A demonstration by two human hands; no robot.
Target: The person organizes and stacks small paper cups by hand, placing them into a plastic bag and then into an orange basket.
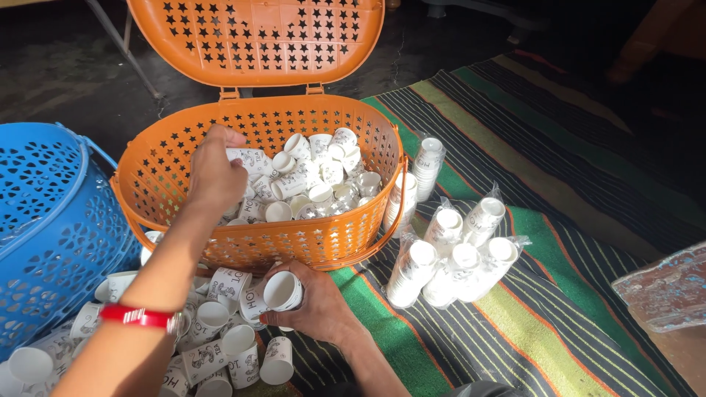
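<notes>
My left hand [215, 170] reaches into the orange star-patterned basket [169, 158] and grips a white paper cup [248, 159] above the pile of loose cups [320, 180] inside. A red band [137, 316] circles that wrist. In front of the basket, my right hand [316, 300] holds a short stack of white paper cups [273, 293] on its side, the open mouth facing me. More loose cups [220, 345] lie on the floor around it.
The basket's orange lid [257, 37] stands open behind. A blue plastic basket [44, 220] lies at the left. Several sleeves of wrapped cups [460, 254] rest on the striped mat [515, 309] to the right. A worn board [669, 287] is at the far right.
</notes>
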